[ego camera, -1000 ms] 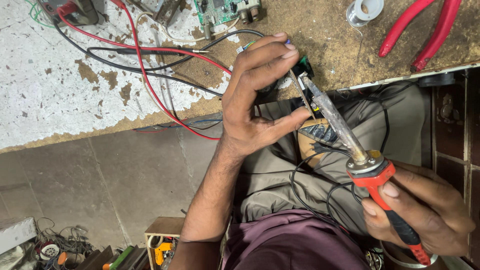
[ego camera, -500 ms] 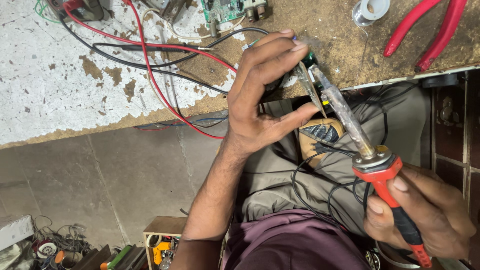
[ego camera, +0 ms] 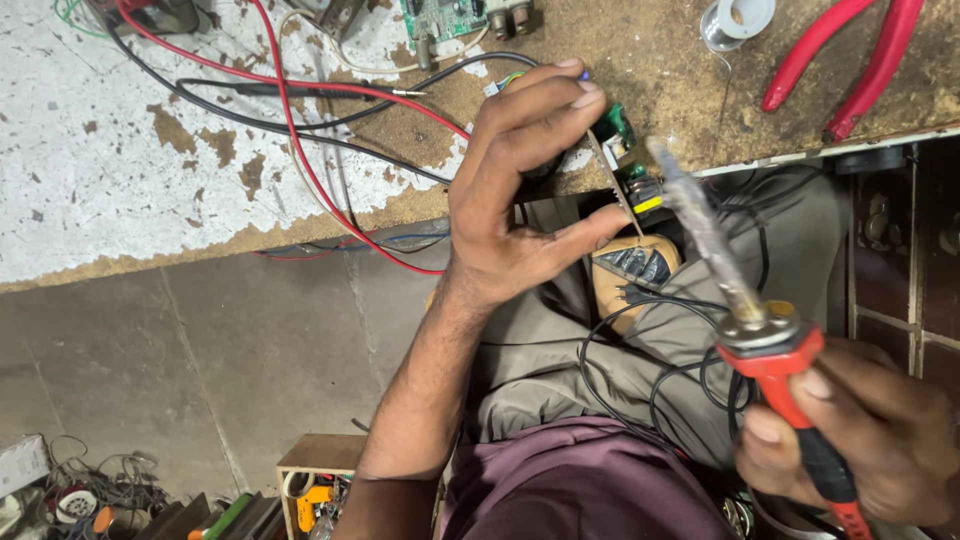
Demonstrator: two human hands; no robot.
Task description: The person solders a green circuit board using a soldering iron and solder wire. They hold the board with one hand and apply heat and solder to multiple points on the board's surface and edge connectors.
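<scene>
The red-handled soldering iron [ego camera: 745, 300] has drawn back a touch from the board since a second ago, its tip now sitting just off the components instead of right against them, and the left hand [ego camera: 510, 190] has stayed put at the bench edge. That left hand pinches a small green circuit board [ego camera: 612, 150] edge-on, fingers curled over its top, thumb pressing from below, a narrow, firm hold. The board hangs right at the lip of the worn brown workbench with flaking white paint [ego camera: 150, 170], above the person's lap. The right hand [ego camera: 850, 440] wraps tight round the iron's red and black grip, fingers closed, the long metal barrel angled up and left toward the board. Beneath the board rests a tan block with a dark shiny face [ego camera: 635, 270], lying on the grey trousers [ego camera: 560, 370]. A thin black cord [ego camera: 640, 370] loops across the lap. On the bench, red and black wires [ego camera: 290, 110] snake about, a second green circuit board [ego camera: 450, 18] sits at the top edge, a small spool of solder wire [ego camera: 738, 20] lies near red-handled pliers [ego camera: 850, 50].
</scene>
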